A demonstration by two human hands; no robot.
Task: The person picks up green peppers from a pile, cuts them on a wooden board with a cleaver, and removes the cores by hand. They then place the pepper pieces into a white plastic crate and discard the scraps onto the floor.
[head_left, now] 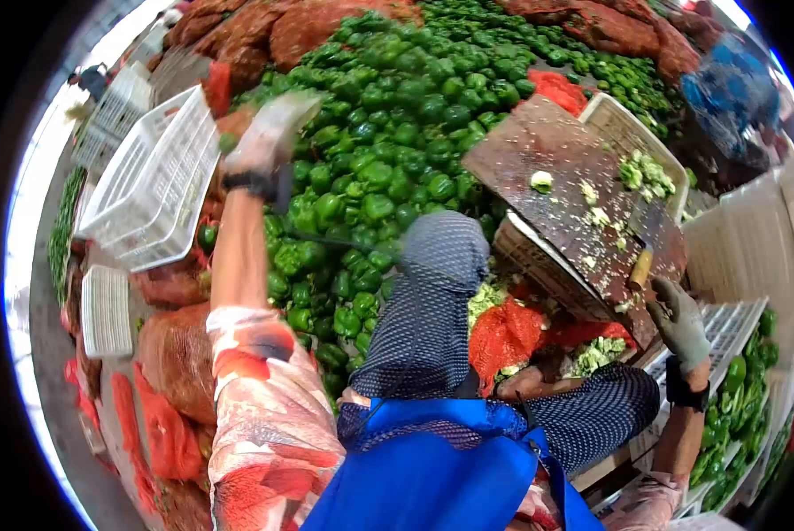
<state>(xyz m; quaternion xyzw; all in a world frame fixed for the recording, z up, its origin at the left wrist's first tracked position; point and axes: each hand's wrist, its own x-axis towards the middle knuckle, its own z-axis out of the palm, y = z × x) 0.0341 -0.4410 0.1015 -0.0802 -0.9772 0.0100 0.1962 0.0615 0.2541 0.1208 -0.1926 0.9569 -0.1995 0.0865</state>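
Observation:
My left hand (273, 133), in a pale glove, is raised over the left edge of a big heap of green bell peppers (379, 177). Motion blurs it, but its fingers look stretched out. A single green pepper (228, 142) shows beside it, near a white plastic crate (140, 190). At the right, my gloved right hand (683, 329) is open, with its fingers apart. It is just below the wooden handle of a cleaver (642, 267), not gripping it. The cleaver lies on a brown board (539, 146) strewn with chopped pale-green bits and a pepper core (541, 181).
Beyond the board sits a beige crate (632, 128) holding pale-green scraps (649, 177). Red mesh sacks (335, 31) line the back. Near my knees lies red netting (508, 336). A white crate of green peppers (738, 389) stands at right. Another white crate (107, 310) is at left.

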